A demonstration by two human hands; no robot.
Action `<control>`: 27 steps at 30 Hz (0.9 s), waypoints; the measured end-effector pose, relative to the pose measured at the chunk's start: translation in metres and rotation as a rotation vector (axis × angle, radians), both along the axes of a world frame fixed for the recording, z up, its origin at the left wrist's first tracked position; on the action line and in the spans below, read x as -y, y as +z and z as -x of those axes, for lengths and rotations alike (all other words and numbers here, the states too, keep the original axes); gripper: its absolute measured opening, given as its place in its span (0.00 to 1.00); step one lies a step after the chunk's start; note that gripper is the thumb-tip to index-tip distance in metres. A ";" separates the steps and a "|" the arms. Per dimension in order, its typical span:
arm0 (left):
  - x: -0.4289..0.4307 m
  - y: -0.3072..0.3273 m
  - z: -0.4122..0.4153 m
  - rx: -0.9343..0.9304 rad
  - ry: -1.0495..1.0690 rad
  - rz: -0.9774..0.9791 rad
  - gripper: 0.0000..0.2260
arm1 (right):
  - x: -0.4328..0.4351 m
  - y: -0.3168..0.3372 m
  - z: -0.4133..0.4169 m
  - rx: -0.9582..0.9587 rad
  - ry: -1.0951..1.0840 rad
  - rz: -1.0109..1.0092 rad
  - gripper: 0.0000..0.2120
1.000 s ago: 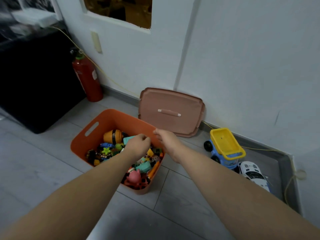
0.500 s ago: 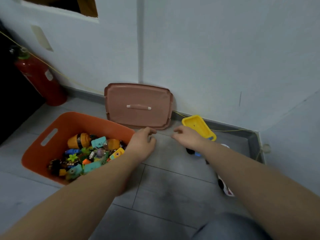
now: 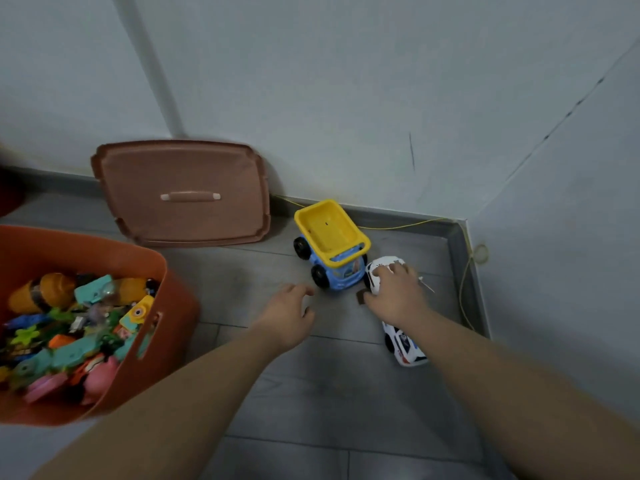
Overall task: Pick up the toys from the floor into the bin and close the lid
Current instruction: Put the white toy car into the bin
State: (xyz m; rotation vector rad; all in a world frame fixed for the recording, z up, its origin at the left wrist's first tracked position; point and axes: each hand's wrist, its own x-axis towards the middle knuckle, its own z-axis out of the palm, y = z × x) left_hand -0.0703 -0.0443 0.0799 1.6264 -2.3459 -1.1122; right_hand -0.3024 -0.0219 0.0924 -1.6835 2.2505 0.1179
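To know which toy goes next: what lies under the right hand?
A white toy car, with the fingers of the right hand curled over it. Both ends stick out; the hand and wrist cover its middle, so that part cannot be seen.

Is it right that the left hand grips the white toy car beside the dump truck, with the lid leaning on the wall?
Not quite: the head view shows the right hand gripping the white toy car; the left hand hovers empty over the floor. The dump truck and leaning lid are as stated.
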 end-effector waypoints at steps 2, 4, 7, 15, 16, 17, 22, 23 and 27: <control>-0.005 -0.017 0.016 0.034 -0.036 -0.021 0.18 | -0.011 -0.016 0.012 -0.016 -0.050 -0.017 0.32; -0.012 -0.033 0.036 0.056 -0.053 -0.035 0.19 | -0.018 -0.032 0.025 -0.023 -0.096 -0.077 0.40; -0.023 -0.052 0.062 0.066 -0.092 -0.033 0.20 | -0.027 -0.049 0.042 -0.029 -0.136 -0.140 0.49; -0.031 -0.090 0.103 0.095 -0.074 -0.026 0.20 | -0.034 -0.079 0.065 0.144 -0.219 -0.113 0.55; -0.028 -0.096 0.113 0.112 -0.082 -0.015 0.19 | -0.036 -0.084 0.070 0.153 -0.239 -0.102 0.54; -0.025 -0.098 0.115 0.118 -0.073 -0.003 0.18 | -0.036 -0.084 0.068 0.152 -0.238 -0.084 0.54; 0.005 -0.112 0.149 0.127 -0.183 0.107 0.20 | -0.048 -0.089 0.078 0.170 -0.237 -0.053 0.54; 0.010 -0.116 0.155 0.141 -0.228 0.118 0.21 | -0.051 -0.089 0.080 0.176 -0.229 -0.042 0.54; 0.015 -0.133 0.175 0.309 -0.378 0.171 0.17 | -0.069 -0.087 0.093 0.150 -0.182 -0.015 0.52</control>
